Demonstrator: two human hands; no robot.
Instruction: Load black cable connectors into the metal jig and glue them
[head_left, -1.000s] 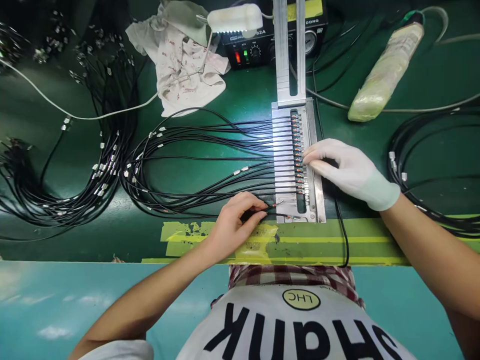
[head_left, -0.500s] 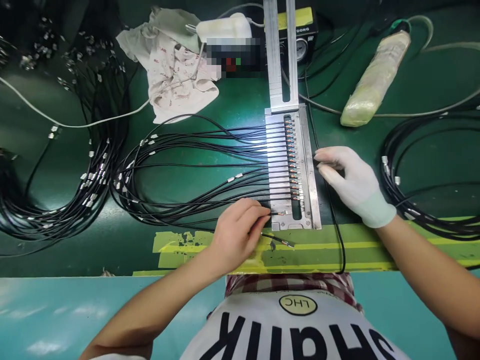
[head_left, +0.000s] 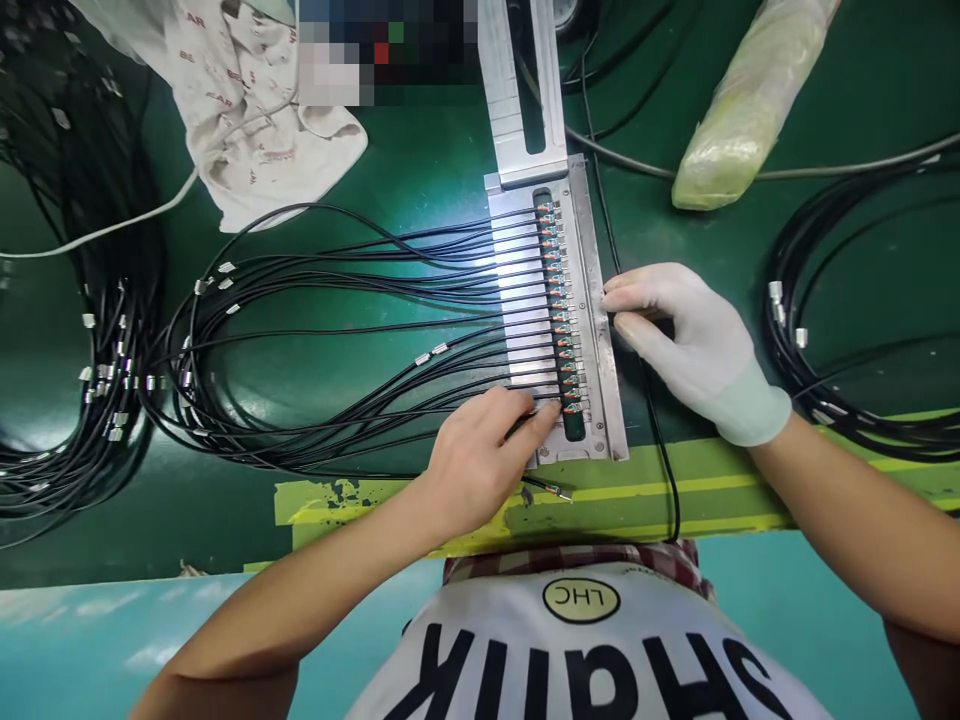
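My bare left hand pinches a black cable near its stripped end, low on the metal fixture. That end, with its small metal connector, lies across the lower part of the fixture's slot. Several black cables run in from the left, side by side, with connectors lined up along the slot. Under my left hand, another cable end sticks out over the yellow tape. My right hand, in a white glove, has thumb and forefinger slightly apart at the fixture's right edge; nothing shows between them.
A metal bracket rises behind the fixture. Cable bundles with silvery tags lie at left and right. At the back are a printed cloth and a plastic-wrapped bundle. Yellow tape lines the front edge.
My left hand has moved the cable up and right, so its connector now lies across the slot. My gloved right hand has come up to the fixture's edge. The view has shifted closer.
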